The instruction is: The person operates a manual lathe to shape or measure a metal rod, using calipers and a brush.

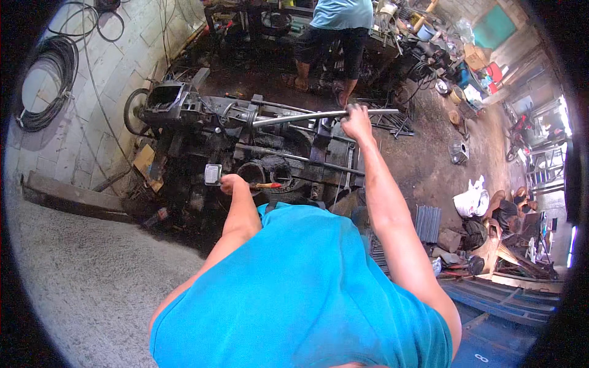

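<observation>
My right hand [357, 121], fingers wrapped, grips a long grey metal rod [294, 118] near its right end. The rod lies across a dark machine [245, 150] with parallel rails. Low at the machine's near side, my left hand [233, 183] is closed round a tool with a red-ended handle [268, 185], which sticks out to the right. A square, pale metallic piece [213, 175] shows just left of that hand; I cannot tell whether it belongs to the same tool. Beyond the left hand's handle sits a round black part [279, 172] of the machine.
Ahead stands a person in a light blue shirt [342, 13]. More rods [396, 119] lie on the floor by the machine's right end. A wrench [350, 168] rests at the near right. Coiled black cable [49, 83] hangs on the left wall. Rightward are a white bucket [473, 202] and clutter.
</observation>
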A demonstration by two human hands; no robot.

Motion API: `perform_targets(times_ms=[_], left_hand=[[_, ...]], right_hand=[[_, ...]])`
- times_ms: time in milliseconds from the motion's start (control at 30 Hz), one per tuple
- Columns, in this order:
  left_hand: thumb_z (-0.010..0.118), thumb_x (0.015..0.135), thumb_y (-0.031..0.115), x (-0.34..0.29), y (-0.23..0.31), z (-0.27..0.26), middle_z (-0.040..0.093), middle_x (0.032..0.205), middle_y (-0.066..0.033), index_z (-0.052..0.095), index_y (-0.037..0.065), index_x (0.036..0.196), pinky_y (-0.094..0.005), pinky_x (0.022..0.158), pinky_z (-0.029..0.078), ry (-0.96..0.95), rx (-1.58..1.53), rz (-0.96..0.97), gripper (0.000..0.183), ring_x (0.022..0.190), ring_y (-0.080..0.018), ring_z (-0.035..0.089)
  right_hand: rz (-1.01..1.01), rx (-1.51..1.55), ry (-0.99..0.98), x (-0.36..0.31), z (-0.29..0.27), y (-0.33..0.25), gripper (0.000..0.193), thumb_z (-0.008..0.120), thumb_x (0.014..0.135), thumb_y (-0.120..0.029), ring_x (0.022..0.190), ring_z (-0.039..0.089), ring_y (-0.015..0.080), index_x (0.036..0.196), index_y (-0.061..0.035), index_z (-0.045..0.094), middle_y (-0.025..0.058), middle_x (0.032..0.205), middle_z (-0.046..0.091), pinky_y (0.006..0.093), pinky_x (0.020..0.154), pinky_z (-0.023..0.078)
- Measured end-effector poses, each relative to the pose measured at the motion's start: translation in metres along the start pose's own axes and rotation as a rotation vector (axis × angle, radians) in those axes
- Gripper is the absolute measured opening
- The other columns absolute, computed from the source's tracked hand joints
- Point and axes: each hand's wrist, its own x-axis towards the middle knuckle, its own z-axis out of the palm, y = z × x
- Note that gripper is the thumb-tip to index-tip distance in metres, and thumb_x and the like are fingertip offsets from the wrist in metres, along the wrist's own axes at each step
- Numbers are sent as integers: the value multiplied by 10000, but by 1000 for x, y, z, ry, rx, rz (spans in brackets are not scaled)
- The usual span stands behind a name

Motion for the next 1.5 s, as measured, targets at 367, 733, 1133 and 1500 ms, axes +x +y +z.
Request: perform_targets(times_ms=[367,733,1133,1500], left_hand=[[381,911,270,-31,9,-28,645,1037,-263,619,-105,1025,-505,825,529,-17,-25,67,458,908,-426,645],[368,917,235,117,-42,66,616,1061,-317,615,-140,981,-513,858,518,5,489,241,454,997,-416,626],[340,918,207,-22,13,-33,622,1058,-300,629,-114,947,-520,835,515,-115,-35,71,433,981,-399,635],[399,912,294,-34,22,-44,648,1002,-269,585,-131,970,-485,809,539,-205,-285,-120,468,940,-387,653]], right_hand=[[29,36,4,-5,4,13,357,602,729,-144,1167,470,372,1067,-31,623,169,1179,578,458,989,432],[-13,45,20,-3,-10,-1,365,585,727,-129,1158,475,357,1079,-35,615,159,1175,581,459,973,448],[33,13,-7,-6,-4,14,379,598,716,-135,1153,478,343,1079,-29,616,155,1171,580,449,964,451],[10,5,5,-8,-3,19,384,616,740,-176,1139,482,385,1082,-3,595,203,1153,575,444,1000,411]])
